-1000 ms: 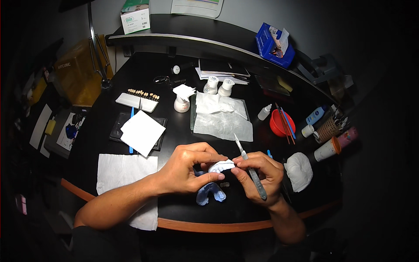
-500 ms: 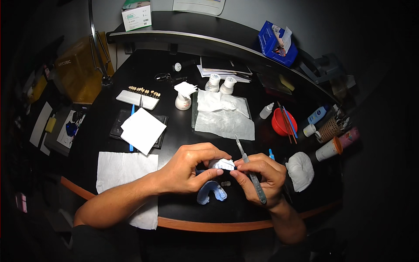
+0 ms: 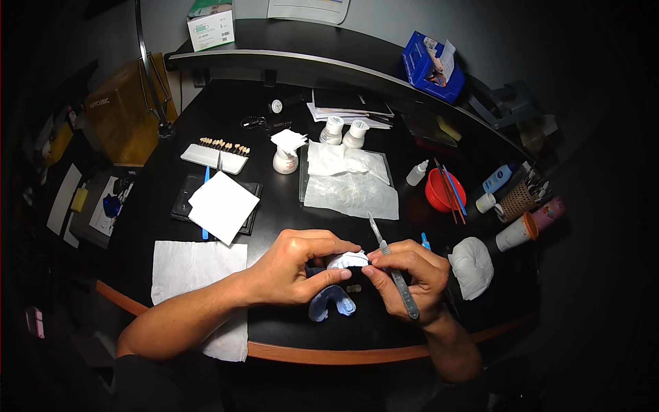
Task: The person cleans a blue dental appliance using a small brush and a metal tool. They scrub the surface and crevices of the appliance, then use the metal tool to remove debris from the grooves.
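- The left hand [image 3: 292, 268] and the right hand [image 3: 412, 278] meet close to the front edge of the round black desk [image 3: 288, 206], with little room between them and that edge.
- The left fingers are curled tight around a small white lumpy plaster mould [image 3: 348, 259], thumb under it and fingertips on top.
- The right fingers pinch the other side of the mould, and that hand also holds a thin grey metal knife [image 3: 392, 271] with its point sticking up and away.
- The mould is up off the desk, between both hands.
- Just under the hands lies a light blue curved tray [image 3: 329, 302], shaped like a horseshoe.
- A white paper towel [image 3: 195, 264] lies flat to the left and hangs over the front edge.
- A soft white crumpled lump [image 3: 471, 264] sits to the right of the right hand.
- Further back is more open room, then a clear plastic sheet with crinkly white tissue [image 3: 350, 189] on it.
- A round red bowl [image 3: 439, 192] holds thin sticks.
- A brown woven basket [image 3: 518, 199] holds small tools, too small to tell.
- A blue box [image 3: 429, 69] on the back shelf has paper poking out.
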A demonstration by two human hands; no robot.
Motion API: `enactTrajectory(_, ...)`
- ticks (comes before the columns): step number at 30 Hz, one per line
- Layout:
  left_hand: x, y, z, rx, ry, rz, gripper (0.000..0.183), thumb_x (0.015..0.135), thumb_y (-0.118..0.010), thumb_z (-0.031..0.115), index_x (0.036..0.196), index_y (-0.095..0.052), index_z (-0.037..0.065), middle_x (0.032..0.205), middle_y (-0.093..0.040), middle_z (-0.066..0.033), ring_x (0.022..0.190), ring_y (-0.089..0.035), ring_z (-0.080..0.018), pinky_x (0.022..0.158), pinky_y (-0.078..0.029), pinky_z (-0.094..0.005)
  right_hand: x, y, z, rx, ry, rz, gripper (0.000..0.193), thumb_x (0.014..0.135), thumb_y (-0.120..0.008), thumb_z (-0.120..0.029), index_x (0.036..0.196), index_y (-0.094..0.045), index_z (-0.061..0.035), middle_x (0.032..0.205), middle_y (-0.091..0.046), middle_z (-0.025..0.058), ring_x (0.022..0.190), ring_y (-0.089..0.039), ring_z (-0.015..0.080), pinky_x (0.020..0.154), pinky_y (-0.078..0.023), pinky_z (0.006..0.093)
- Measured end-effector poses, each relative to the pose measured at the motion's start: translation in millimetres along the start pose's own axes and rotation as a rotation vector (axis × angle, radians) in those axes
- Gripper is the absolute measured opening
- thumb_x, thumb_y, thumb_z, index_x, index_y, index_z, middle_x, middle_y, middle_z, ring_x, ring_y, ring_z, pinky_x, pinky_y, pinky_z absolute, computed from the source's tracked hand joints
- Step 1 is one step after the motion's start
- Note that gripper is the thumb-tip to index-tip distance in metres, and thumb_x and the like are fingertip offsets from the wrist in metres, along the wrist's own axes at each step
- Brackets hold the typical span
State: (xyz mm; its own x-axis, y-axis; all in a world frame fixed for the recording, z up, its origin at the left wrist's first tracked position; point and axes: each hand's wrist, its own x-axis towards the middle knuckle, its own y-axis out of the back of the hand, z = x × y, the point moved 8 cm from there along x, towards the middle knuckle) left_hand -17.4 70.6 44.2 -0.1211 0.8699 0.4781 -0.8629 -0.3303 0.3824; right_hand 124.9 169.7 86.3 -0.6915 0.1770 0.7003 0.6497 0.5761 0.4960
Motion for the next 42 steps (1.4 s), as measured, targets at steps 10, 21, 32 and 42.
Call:
enactTrajectory(10,1,-2,0,-0.012,0.003,-0.023,0.034,0.092,-0.083,0.01,0.122,-0.077,-0.004,0.099,-0.078,-0.017,0.084,-0.076,-0.0241,0.072,-0.059,-0.0337,0,0,2,0.006,0.012,0.0,0.017,0.082,-0.088,0.003,0.095,-0.077,-0.0003,0.09,-0.076,0.0137,0.074,-0.076,0.0201,0.062,-0.06,0.0283)
enactTrajectory(21,2,3,-6,-0.094,0.029,0.027,0.033,0.091,-0.082,0.006,0.122,-0.076,-0.002,0.101,-0.079,-0.0158,0.089,-0.076,-0.0223,0.079,-0.06,-0.0329,-3,10,-2,0.05,0.025,0.001,0.015,0.096,-0.081,-0.013,0.102,-0.075,-0.0003,0.09,-0.075,0.0142,0.072,-0.072,0.0188,0.064,-0.057,0.0292)
enactTrajectory(32,1,5,-5,-0.042,0.029,0.019,0.037,0.091,-0.085,0.012,0.125,-0.077,0.0,0.102,-0.08,-0.0161,0.091,-0.077,-0.0238,0.079,-0.06,-0.0344,-11,3,18,0.37,-0.264,0.014,0.029,0.105,-0.07,-0.011,0.128,-0.06,0.0049,0.106,-0.081,0.0201,0.099,-0.079,0.0212,0.088,-0.062,0.0314)
enactTrajectory(42,2,4,-4,-0.046,-0.021,0.039,0.037,0.095,-0.084,0.02,0.126,-0.078,0.001,0.091,-0.077,-0.0128,0.08,-0.074,-0.0182,0.069,-0.056,-0.0311,-14,2,33,0.556,-0.368,0.052,0.033,0.102,-0.076,-0.016,0.127,-0.066,0.0031,0.111,-0.078,0.0172,0.109,-0.075,0.0192,0.09,-0.063,0.0316)
